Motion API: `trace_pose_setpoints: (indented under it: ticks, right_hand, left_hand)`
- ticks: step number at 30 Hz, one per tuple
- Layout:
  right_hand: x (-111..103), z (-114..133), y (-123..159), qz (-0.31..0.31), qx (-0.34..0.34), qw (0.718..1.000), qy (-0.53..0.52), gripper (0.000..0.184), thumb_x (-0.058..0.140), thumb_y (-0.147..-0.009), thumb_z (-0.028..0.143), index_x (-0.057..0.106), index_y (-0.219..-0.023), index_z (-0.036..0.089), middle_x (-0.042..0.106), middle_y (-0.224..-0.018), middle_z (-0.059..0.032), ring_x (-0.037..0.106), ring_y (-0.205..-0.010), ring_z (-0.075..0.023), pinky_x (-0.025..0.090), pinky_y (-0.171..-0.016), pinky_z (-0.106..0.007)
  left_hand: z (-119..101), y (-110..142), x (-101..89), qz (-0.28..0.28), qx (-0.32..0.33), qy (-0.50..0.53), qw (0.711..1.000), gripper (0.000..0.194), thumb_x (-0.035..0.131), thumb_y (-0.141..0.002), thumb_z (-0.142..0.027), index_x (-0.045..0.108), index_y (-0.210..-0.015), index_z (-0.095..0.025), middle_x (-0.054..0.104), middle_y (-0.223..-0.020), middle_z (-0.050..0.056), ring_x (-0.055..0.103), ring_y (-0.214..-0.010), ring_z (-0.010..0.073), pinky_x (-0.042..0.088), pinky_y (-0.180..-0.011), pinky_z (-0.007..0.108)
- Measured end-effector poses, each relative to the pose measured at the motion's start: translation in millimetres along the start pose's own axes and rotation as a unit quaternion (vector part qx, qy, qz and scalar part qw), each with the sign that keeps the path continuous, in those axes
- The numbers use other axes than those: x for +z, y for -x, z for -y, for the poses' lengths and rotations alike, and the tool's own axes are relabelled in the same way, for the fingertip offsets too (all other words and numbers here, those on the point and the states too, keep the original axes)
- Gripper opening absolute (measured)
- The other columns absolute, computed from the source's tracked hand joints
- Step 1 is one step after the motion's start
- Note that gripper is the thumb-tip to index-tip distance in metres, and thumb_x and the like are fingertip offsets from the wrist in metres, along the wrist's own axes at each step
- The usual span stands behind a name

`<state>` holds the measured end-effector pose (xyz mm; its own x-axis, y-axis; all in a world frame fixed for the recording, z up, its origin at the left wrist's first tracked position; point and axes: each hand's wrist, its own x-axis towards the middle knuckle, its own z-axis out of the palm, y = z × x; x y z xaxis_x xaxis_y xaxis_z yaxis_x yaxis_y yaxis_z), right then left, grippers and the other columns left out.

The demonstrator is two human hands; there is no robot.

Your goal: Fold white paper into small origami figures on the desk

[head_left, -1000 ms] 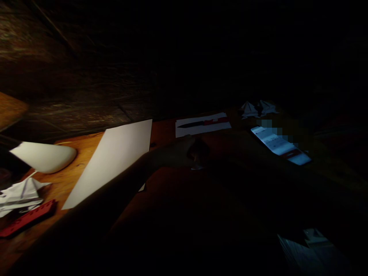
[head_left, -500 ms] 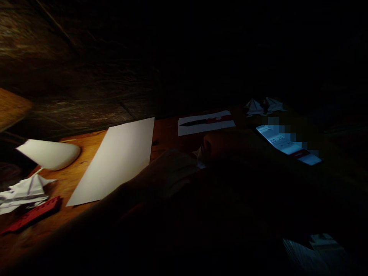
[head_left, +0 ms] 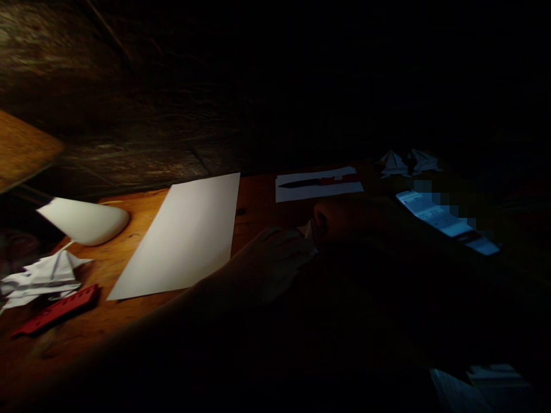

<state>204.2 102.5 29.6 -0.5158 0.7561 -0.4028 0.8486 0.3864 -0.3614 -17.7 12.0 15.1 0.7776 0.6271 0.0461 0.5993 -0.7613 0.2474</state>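
A small folded piece of white paper [head_left: 306,230] sits between the two hands, above the brown wooden surface [head_left: 112,261]; the left hand [head_left: 275,261] comes in from the lower left with its back up and its fingers bent together, their tips closed on the near side of the small folded piece; the right hand [head_left: 344,221] lies in deep shadow, a finger curled round and closed against the other side of it, though how the rest of its fingers stand I cannot tell.

Just beyond the left forearm lies a large flat sheet of plain white paper [head_left: 185,235]; farther back, a knife with a dark blade and a red handle [head_left: 297,183] rests on a small white rectangular stack of paper [head_left: 286,195]; to the right of that stand two pointed folded white paper shapes [head_left: 394,164], near each other; a slim phone with a lit bluish screen [head_left: 447,221] lies in front of them.

At the left, a creased white folded paper shape [head_left: 51,272] lies beside a red notched bar [head_left: 60,311]; behind them is a smooth white rounded object [head_left: 88,221]; some dim pale papers [head_left: 458,390] show at the lower right.
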Motion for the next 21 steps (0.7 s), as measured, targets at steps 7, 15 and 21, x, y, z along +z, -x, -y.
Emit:
trace_pose_setpoints:
  ticks: [7, 15, 21]
  right_hand:
    - [-13, 3, 4, 0.047, -0.021, 0.999, 0.002, 0.032, 0.08, -0.073, 0.029, 0.069, -0.102, 0.02, 0.075, -0.098, -0.0068, 0.064, -0.083, -0.0212, 0.043, -0.066, -0.028]
    - [-16, 26, 3, 0.051, 0.045, 0.997, 0.02, 0.028, 0.08, -0.068, 0.018, 0.075, -0.095, 0.017, 0.075, -0.098, -0.0087, 0.067, -0.086, -0.0246, 0.046, -0.066, -0.028]
    - [-21, 34, -5, 0.083, 0.062, 0.991, 0.081, 0.02, 0.079, -0.072, 0.026, 0.077, -0.088, 0.014, 0.075, -0.088, -0.0093, 0.067, -0.079, -0.0244, 0.045, -0.064, -0.031]
  left_hand:
    - [3, -3, 3.3, -0.01, 0.015, 0.005, 1.0, 0.041, 0.062, -0.092, -0.011, 0.066, -0.13, -0.026, 0.065, -0.14, 0.005, 0.053, -0.136, 0.0274, 0.042, -0.116, 0.05]
    - [6, -2, 3.8, -0.018, 0.023, 0.008, 1.0, 0.054, 0.056, -0.083, -0.005, 0.067, -0.131, -0.027, 0.066, -0.14, 0.003, 0.051, -0.135, 0.0284, 0.038, -0.114, 0.049]
    - [5, -6, 3.1, -0.021, 0.022, 0.003, 1.0, 0.051, 0.051, -0.085, -0.001, 0.069, -0.127, -0.025, 0.069, -0.133, 0.004, 0.053, -0.131, 0.0264, 0.037, -0.113, 0.048]
